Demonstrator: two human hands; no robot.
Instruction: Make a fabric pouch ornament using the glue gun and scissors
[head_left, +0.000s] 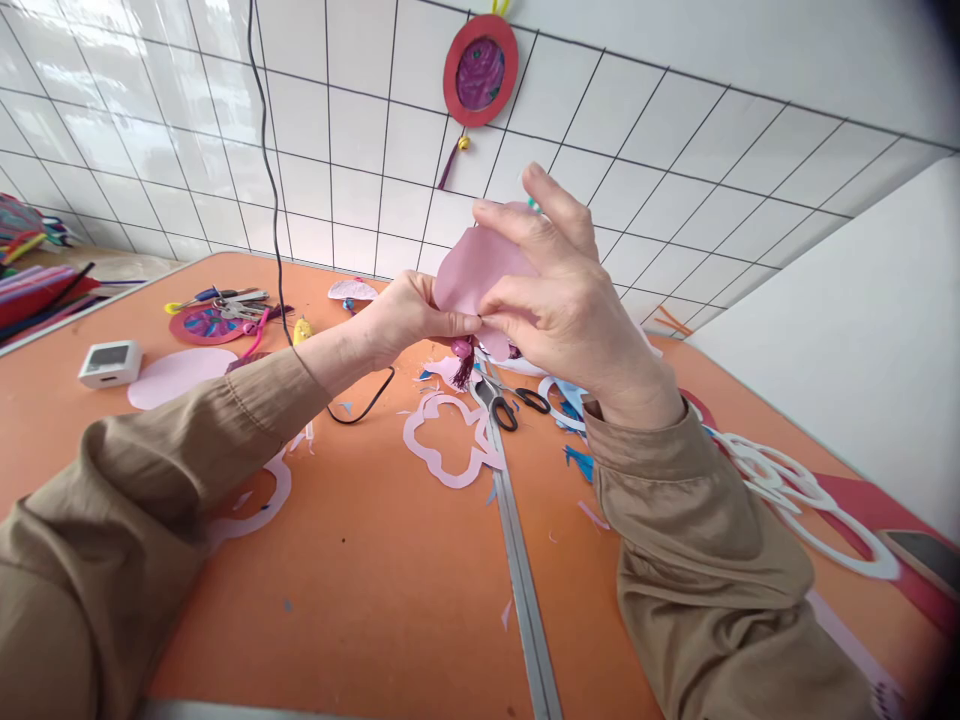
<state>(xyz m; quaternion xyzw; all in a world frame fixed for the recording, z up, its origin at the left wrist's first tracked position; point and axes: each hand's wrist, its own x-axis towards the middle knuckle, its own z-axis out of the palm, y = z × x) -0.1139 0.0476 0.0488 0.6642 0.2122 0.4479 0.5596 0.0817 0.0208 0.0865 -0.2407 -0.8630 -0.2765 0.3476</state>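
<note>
Raised above the table is a pink paper shape (480,262) with rounded edges. My left hand (409,318) pinches its lower left edge between thumb and fingers. At the lower edge, the thumb and forefinger of my right hand (566,300) close on the same spot, its other fingers lifted. A dark purple tassel (463,372) with a pink bead hangs just below the fingertips. Behind the paper, a bit of turquoise shows near my right fingers. Black-handled scissors (506,412) lie open on the table under my hands, beside a cut-out pink paper outline (420,455).
A red round ornament (454,70) hangs on the tiled wall. A black cable (274,200) drops to the orange table (337,610). At left are a white box-shaped device (110,364) and a pink paper oval (184,376); white paper rings (840,530) lie at right.
</note>
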